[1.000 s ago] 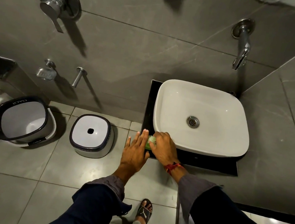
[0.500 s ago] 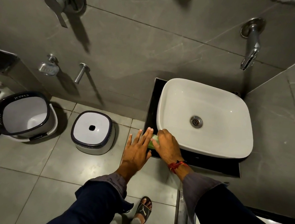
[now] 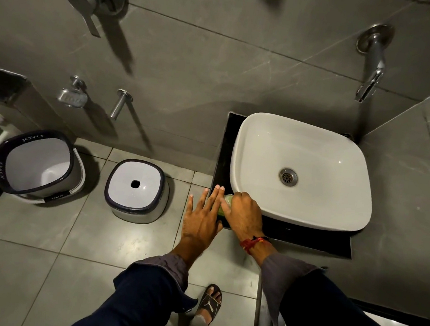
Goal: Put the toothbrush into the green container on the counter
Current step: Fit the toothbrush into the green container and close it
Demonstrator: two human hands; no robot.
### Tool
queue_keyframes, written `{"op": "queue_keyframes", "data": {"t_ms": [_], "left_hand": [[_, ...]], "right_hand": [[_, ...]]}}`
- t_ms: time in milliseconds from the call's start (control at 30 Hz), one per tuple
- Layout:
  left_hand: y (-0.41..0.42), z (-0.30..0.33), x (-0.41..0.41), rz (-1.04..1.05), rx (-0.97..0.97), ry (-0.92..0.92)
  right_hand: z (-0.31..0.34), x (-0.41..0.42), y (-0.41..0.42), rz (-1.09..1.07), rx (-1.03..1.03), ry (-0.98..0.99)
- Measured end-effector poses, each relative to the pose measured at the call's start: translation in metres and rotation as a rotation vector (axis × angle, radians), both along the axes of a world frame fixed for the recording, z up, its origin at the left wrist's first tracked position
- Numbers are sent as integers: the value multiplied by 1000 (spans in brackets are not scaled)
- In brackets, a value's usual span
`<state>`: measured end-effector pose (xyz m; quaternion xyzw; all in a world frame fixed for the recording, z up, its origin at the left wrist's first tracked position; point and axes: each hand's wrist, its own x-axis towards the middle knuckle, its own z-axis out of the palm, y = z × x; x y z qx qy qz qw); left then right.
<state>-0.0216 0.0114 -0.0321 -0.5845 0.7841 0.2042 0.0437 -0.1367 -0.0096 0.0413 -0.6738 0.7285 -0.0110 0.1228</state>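
Note:
A small green container point(image 3: 226, 201) stands on the front left corner of the black counter point(image 3: 307, 238), next to the white basin point(image 3: 304, 152). Only a sliver of it shows between my hands. My right hand point(image 3: 244, 215) is curled over its top and right side. My left hand point(image 3: 201, 220) lies flat with fingers stretched out, pressed against the container's left side. No toothbrush is visible; my hands hide the container's opening.
A wall tap point(image 3: 372, 65) hangs above the basin. On the tiled floor to the left sit a white stool with a hole point(image 3: 137, 190) and a dark-rimmed white bucket point(image 3: 38, 162). My sandalled foot point(image 3: 210, 303) is below the hands.
Both hands stay at the green container, with hardly any shift. The view has drifted slightly to the left and down.

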Motion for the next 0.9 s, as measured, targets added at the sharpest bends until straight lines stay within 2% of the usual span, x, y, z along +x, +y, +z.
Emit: {"op": "queue_keyframes", "data": {"t_ms": [167,367,533,633,833,900], "left_hand": [[1,3,1,1,-6,6],[1,4,-2,16,-5,4],[1,6,-1,19,6,7],[4,7,-2,20,-1,0],[2,7,-3,5,3,-23],[2,6,-2,7,9,-18]], "right_hand": [[-2,2,8,85,-38,-96],[4,4,-5,-68,21,-50],[-1,2,10,5,-9,-139],[-5,-3,13,-25,8,-230],[-6,-3,10,-92,7,-161],[-7,-2,15,-141,-9,-191]]}}
